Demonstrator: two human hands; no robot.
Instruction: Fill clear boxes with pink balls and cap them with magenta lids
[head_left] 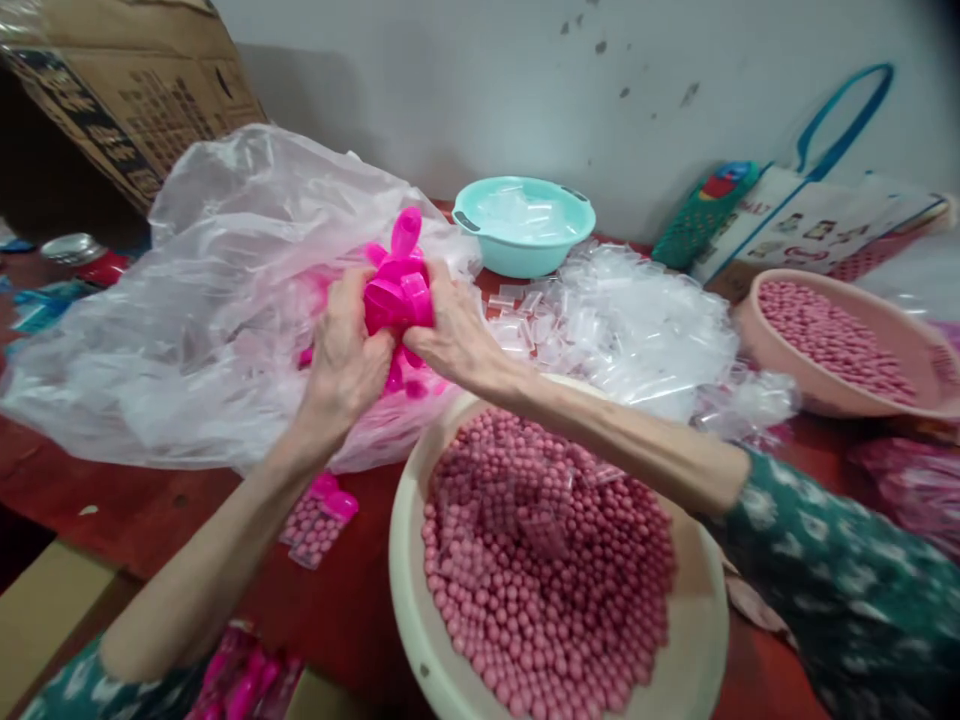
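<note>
While both hands gripped bunch of pink caps [400, 285] over clear plastic bag [225, 290], left hand [346, 355] and right hand [450, 335] curled tight around it. One filled packet [319, 520] lay on table [150, 510]; cream basin [697, 640] remained heaped with pink beads [547, 560].

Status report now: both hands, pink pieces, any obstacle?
Left hand and right hand both grip bright pink plastic clips. Large clear plastic bag beneath. Cream bowl of pink beads close below.
</note>
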